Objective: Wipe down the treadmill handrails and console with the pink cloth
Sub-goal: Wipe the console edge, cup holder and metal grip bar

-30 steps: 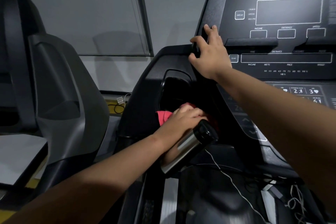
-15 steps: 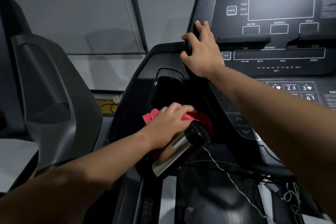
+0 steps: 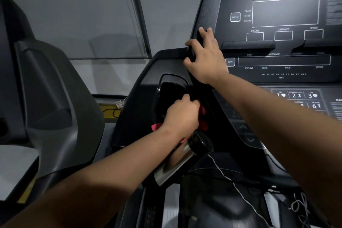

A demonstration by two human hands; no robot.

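Clamping fingers (image 3: pixel 187 99) on the pink cloth (image 3: pixel 204 125), left hand (image 3: pixel 182 115) may knock the steel bottle (image 3: pixel 175 164) loose; right hand (image 3: pixel 207 58) grips console (image 3: pixel 285 13).

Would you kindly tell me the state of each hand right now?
Left hand: closed on the pink cloth.
Right hand: closed on the console edge.

The left hand (image 3: pixel 182 114) is curled round a pink cloth (image 3: pixel 203 126) and presses it into the dark cup recess (image 3: pixel 166 89) of the treadmill, beside the console (image 3: pixel 285 65). The right hand (image 3: pixel 205 57) grips the console's left edge, fingers pointing up. A steel bottle (image 3: pixel 175 164) with a black cap lies tilted just below the left wrist. A thin white cable (image 3: pixel 222 172) runs near it.
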